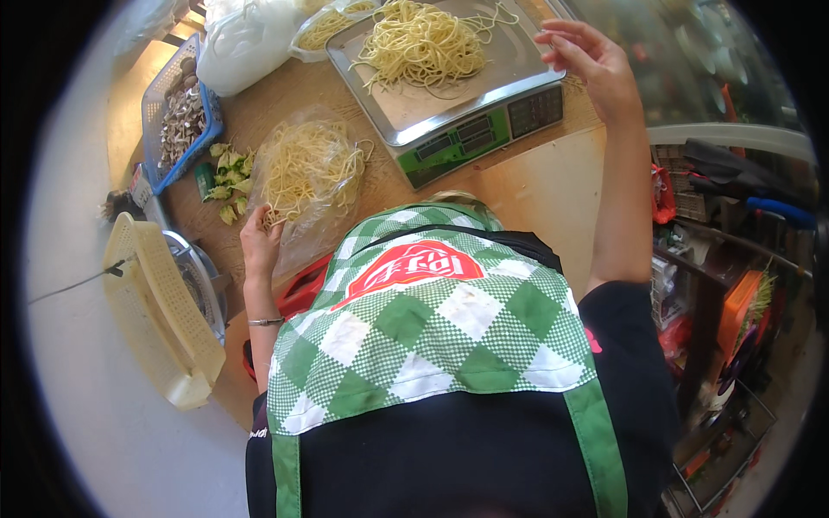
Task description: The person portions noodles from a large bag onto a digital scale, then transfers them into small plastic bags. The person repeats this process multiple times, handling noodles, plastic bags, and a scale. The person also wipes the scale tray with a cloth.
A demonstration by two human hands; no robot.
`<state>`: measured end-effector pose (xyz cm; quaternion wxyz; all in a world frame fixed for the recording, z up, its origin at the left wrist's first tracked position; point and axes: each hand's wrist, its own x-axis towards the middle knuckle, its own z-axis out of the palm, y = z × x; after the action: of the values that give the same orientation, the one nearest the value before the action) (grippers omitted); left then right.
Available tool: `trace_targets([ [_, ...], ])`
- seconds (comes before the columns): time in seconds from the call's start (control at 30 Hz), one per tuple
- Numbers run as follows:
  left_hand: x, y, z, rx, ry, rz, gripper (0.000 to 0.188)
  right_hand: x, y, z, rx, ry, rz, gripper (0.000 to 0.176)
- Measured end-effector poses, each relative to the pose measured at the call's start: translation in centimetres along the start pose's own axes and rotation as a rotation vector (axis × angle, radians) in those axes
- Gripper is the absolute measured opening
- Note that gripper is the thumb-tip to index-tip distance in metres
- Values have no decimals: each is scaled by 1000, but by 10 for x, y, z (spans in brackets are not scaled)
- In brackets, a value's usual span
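Observation:
A tangled heap of pale yellow noodles rests on the metal pan of a green digital scale. My right hand hovers by the pan's right edge, fingers loosely bent and apart, with nothing in them. To the scale's left, a clear plastic bag lies spread on the wooden table, with more noodles in it. My left hand pinches the bag's near left edge, its fingertips against the noodles there.
A blue plastic basket holds cut mushrooms, with green flower-like vegetables beside it. White plastic bags and another bag of noodles sit behind. A cream perforated basket is at left. Crowded shelves stand at right.

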<state>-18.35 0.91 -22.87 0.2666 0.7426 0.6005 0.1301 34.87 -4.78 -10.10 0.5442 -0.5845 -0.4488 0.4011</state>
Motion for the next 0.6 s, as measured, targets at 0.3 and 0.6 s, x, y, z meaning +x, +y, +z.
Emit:
trace_targets([
  [0.3,18,28,-24,-151,85,95,22,-62,44,-12,287,301,151,18],
  [0.6,26,36,-14,-13,-26,114,21,-93,65,-6,384,382,232,17],
])
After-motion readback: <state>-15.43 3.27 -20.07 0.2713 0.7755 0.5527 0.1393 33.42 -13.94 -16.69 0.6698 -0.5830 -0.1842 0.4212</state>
